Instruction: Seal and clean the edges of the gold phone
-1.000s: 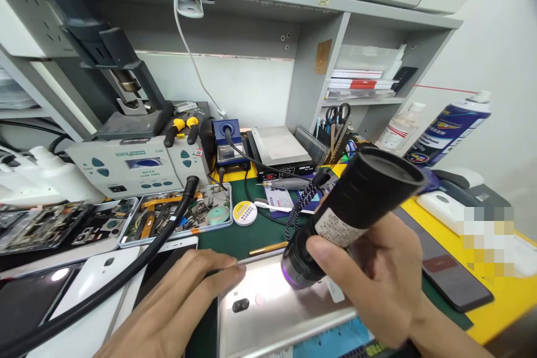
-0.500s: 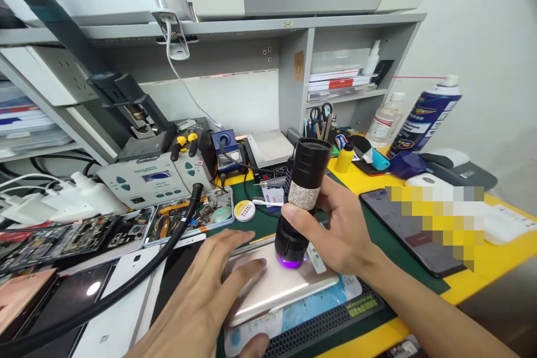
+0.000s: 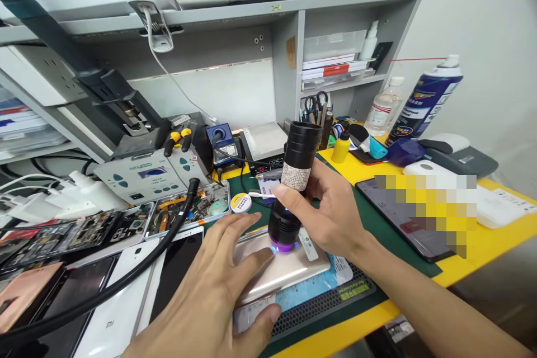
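Right hand: grip closed around one black flashlight, carried slightly tilted, lens end down. A purple glow shows at that end, over the back of one pale gold phone; whether lens and phone touch cannot be told.

Left hand: grip wide, thumb well apart from the fingers, nothing held. The forefinger tip rests at the phone, just beside the glow.

The phone lies near the front edge of the table, above one dark mesh pad, with one white label on its back.

Counted elsewhere: one dark phone, farther right near the front edge; one yellow bottle, one clear bottle and one blue spray can, toward the back right corner. One round tin sits behind the left hand, beside one parts tray. Toward the left end, one white phone and one rose-coloured phone lie well apart, with one black hose crossing above the white one.
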`<control>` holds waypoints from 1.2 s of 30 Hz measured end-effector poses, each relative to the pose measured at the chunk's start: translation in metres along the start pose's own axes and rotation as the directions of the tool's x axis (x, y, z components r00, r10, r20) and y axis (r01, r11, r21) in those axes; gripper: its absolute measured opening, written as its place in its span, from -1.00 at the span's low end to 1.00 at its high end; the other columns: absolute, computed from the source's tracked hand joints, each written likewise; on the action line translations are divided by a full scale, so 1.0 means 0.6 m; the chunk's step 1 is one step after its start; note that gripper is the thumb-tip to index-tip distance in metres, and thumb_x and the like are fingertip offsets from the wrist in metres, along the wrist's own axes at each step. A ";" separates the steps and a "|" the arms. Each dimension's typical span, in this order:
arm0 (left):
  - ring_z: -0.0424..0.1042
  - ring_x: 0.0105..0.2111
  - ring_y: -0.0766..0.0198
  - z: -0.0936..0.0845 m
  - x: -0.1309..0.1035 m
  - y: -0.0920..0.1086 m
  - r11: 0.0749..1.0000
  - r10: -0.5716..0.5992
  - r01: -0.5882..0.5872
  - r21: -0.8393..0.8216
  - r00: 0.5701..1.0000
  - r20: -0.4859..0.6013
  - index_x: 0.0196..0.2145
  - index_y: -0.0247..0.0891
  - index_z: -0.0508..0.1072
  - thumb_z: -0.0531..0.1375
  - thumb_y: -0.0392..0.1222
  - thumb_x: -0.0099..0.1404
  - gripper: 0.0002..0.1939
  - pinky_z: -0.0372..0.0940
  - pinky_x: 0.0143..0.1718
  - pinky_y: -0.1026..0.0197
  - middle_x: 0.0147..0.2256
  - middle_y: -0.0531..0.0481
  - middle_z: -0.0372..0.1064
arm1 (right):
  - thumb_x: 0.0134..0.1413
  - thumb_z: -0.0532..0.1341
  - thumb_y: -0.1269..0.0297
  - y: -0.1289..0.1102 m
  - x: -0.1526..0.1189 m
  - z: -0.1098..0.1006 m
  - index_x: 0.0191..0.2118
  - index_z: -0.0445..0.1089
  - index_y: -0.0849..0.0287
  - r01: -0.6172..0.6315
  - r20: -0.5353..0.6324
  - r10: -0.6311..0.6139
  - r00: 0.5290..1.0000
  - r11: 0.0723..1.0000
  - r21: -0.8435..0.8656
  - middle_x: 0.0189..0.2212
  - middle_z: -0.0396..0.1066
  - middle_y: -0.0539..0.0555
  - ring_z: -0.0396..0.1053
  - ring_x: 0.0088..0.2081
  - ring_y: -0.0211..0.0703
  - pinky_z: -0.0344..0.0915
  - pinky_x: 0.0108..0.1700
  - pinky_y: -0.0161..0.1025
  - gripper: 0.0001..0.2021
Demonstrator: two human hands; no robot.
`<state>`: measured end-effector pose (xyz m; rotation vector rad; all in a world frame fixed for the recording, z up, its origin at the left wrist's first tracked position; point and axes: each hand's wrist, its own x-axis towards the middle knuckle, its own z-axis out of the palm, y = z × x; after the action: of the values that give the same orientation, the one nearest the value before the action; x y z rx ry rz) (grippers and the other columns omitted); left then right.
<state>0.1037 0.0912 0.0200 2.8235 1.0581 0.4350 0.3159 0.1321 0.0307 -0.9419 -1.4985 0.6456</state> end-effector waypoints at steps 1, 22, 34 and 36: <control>-0.06 0.32 -0.28 0.001 0.000 0.000 1.000 0.001 -0.001 -0.010 1.000 -0.005 0.06 -0.18 0.39 0.21 -0.18 0.19 -0.55 0.13 0.22 -0.40 0.34 -0.19 -0.15 | 0.18 0.28 0.25 -0.001 -0.001 0.000 -0.20 0.35 0.19 -0.002 0.001 0.002 1.000 1.000 0.006 -0.41 0.30 -0.02 0.28 -0.42 -0.22 0.26 -0.41 -0.28 -0.84; -0.05 0.32 -0.28 0.005 0.003 -0.004 1.000 0.023 -0.024 -0.016 0.999 -0.034 0.03 -0.20 0.45 0.20 -0.13 0.26 -0.62 0.05 0.25 -0.40 0.33 -0.22 -0.13 | 0.16 0.29 0.20 -0.004 -0.004 0.002 -0.24 0.35 0.19 -0.002 -0.010 0.001 1.000 0.996 -0.091 -0.45 0.31 -0.04 0.27 -0.46 -0.24 0.20 -0.50 -0.26 -0.82; -0.07 0.32 -0.33 0.004 0.004 -0.002 0.999 0.032 -0.032 0.005 0.999 -0.013 0.10 -0.15 0.41 0.22 -0.11 0.24 -0.54 0.05 0.22 -0.47 0.34 -0.22 -0.17 | 0.18 0.29 0.20 -0.002 -0.001 0.004 -0.23 0.35 0.19 0.003 -0.018 -0.005 1.000 0.997 -0.080 -0.43 0.32 -0.03 0.30 -0.44 -0.22 0.23 -0.47 -0.25 -0.82; -0.07 0.32 -0.32 0.003 0.001 -0.003 0.999 0.034 -0.034 0.005 0.999 -0.025 0.09 -0.15 0.40 0.23 -0.11 0.24 -0.54 0.05 0.22 -0.47 0.34 -0.22 -0.15 | 0.18 0.29 0.21 -0.003 -0.001 0.003 -0.22 0.35 0.18 0.007 -0.019 -0.008 1.000 0.998 -0.069 -0.43 0.33 -0.02 0.31 -0.43 -0.22 0.24 -0.46 -0.25 -0.82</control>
<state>0.1036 0.0931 0.0182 2.8514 1.0184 0.4730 0.3137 0.1311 0.0315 -0.9925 -1.5150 0.5810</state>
